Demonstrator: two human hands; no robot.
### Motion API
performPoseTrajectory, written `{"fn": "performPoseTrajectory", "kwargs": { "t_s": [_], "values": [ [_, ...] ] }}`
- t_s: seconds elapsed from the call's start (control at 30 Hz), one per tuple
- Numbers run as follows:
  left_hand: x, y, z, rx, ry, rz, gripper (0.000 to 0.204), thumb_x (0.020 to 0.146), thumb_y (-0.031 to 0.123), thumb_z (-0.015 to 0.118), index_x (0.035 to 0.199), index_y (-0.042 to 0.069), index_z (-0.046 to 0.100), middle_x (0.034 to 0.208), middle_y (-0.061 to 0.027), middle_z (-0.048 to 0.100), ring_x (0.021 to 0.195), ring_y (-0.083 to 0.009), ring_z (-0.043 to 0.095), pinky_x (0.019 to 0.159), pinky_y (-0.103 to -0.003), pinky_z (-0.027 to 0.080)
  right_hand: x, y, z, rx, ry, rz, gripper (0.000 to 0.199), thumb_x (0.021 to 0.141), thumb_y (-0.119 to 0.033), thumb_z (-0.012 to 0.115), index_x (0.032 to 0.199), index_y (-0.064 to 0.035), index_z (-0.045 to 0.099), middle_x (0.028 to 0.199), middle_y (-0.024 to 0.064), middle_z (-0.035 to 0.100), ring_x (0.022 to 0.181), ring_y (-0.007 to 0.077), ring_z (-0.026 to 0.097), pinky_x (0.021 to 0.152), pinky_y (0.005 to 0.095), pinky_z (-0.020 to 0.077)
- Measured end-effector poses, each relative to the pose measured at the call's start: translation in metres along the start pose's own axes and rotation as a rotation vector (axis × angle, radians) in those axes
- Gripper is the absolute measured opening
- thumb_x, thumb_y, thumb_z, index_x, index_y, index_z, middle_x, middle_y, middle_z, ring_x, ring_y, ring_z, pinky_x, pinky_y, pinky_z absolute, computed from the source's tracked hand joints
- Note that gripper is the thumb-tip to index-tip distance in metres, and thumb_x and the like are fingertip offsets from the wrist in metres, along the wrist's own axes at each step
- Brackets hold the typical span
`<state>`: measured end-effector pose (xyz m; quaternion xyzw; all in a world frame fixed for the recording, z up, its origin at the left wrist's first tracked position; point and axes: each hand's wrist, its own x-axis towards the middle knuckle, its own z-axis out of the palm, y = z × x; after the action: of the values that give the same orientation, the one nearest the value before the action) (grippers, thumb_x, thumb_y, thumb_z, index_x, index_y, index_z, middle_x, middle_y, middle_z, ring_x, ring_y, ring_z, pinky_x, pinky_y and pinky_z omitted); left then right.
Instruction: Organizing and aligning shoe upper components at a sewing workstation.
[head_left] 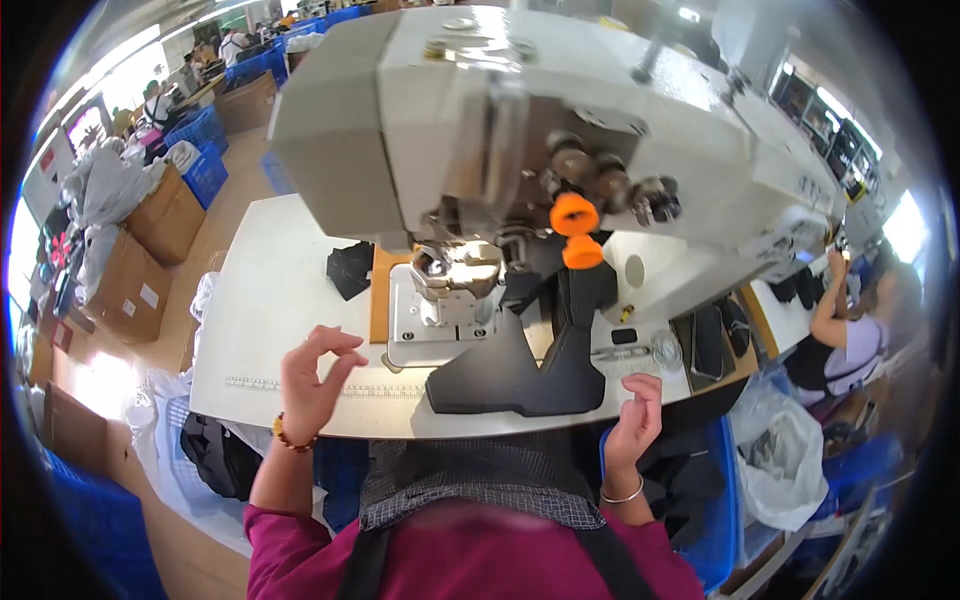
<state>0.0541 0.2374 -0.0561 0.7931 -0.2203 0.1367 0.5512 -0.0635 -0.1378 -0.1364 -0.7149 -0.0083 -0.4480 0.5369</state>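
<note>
A white industrial sewing machine stands on the table before me, its presser foot over a metal plate. Just right of the foot lies a flat black cut piece, reaching to the table's front edge, with more black material behind it under the machine's arm. My left hand hovers over the table left of the piece, fingers bent, thumb apart, holding nothing. To the right of the piece, near the front edge, my right hand is raised with loosely curled fingers and nothing visible in it.
A small black scrap stack lies left of the plate. A ruler strip runs along the front; small scissors lie at right. Blue crates, bags and cardboard boxes surround the table. Another person works at far right.
</note>
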Motion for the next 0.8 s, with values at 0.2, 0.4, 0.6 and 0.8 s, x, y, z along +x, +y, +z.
{"fn": "performPoseTrajectory", "kwargs": {
  "t_s": [0.2,0.4,0.6,0.8],
  "values": [
    [0.039,0.108,-0.036,-0.814,-0.493,0.566,0.056,0.106,0.049,0.042,0.096,0.006,0.077,0.095,-0.0161,0.076,0.109,-0.0321,0.059,0.118,-0.049,0.028,0.027,-0.017,0.015,-0.192,-0.292,-0.163,0.033,0.077,-0.012,0.068,0.108,-0.0017,0.063,0.117,0.0147,0.058,0.106,0.0309,0.055,0.099,0.0426,0.042],
    [0.067,0.147,-0.014,-1.112,-0.827,0.394,0.04,0.1,0.045,0.056,0.108,0.01,0.072,0.107,-0.0104,0.071,0.124,-0.0319,0.049,0.115,-0.058,0.021,0.045,-0.038,0.026,-0.488,-0.711,-0.301,0.067,0.069,-0.04,0.086,0.125,-0.0121,0.063,0.133,0.0108,0.053,0.127,0.0357,0.047,0.114,0.0592,0.0266],
    [0.03,0.139,-0.036,-1.183,-0.665,0.4,0.028,0.096,0.034,0.057,0.098,0.009,0.069,0.095,-0.0085,0.068,0.107,-0.0279,0.047,0.101,-0.051,0.023,0.019,0.011,0.018,-0.335,-0.348,-0.319,0.083,0.083,-0.062,0.072,0.138,-0.0036,0.05,0.145,0.0185,0.041,0.136,0.0334,0.039,0.115,0.0531,0.0281],
    [0.018,0.159,-0.001,-1.222,-0.478,0.386,0.017,0.091,0.023,0.058,0.088,0.009,0.067,0.084,-0.0065,0.065,0.09,-0.024,0.045,0.086,-0.044,0.025,-0.006,0.034,0.043,-0.112,-0.175,-0.024,0.053,0.091,-0.038,0.068,0.127,-0.0007,0.058,0.14,0.0205,0.048,0.129,0.0334,0.047,0.112,0.0437,0.0344]
  ]
}}
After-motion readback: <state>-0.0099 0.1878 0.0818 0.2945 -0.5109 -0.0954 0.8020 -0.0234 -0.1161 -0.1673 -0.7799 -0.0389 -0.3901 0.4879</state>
